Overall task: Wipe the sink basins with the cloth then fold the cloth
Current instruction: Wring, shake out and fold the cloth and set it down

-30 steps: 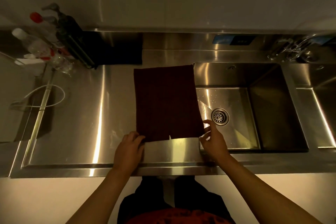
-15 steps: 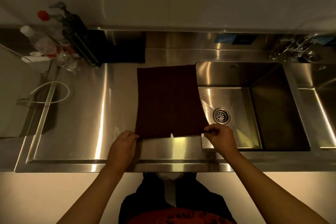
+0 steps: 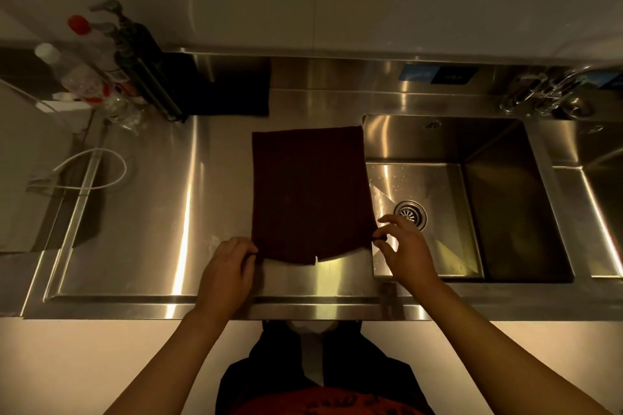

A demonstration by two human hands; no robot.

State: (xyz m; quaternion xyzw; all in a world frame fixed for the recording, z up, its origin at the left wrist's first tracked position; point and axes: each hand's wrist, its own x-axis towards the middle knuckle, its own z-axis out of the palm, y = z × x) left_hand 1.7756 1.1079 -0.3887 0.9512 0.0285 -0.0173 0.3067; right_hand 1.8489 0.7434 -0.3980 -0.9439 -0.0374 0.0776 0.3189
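Observation:
A dark maroon cloth [image 3: 308, 192] lies flat on the steel counter, its right edge along the rim of the left sink basin [image 3: 499, 212]. My left hand [image 3: 227, 271] pinches the cloth's near left corner. My right hand [image 3: 404, 251] pinches the near right corner between thumb and forefinger, its other fingers spread over the basin. A small white tag shows at the cloth's near edge. A round drain [image 3: 410, 214] sits in the basin floor just beyond my right hand. A second basin [image 3: 603, 178] is partly in view at the far right.
Bottles and a pump dispenser [image 3: 135, 54] stand at the back left beside a dark cloth [image 3: 232, 91] hanging on the back wall. A white cord [image 3: 91, 172] loops on the left counter. The faucet [image 3: 546, 91] sits at the back right. The counter's front edge [image 3: 303, 310] runs under my wrists.
My right hand closed on the cloth's near right corner, and its other fingers have since spread. The left hand stays on the left corner. The cloth has barely moved.

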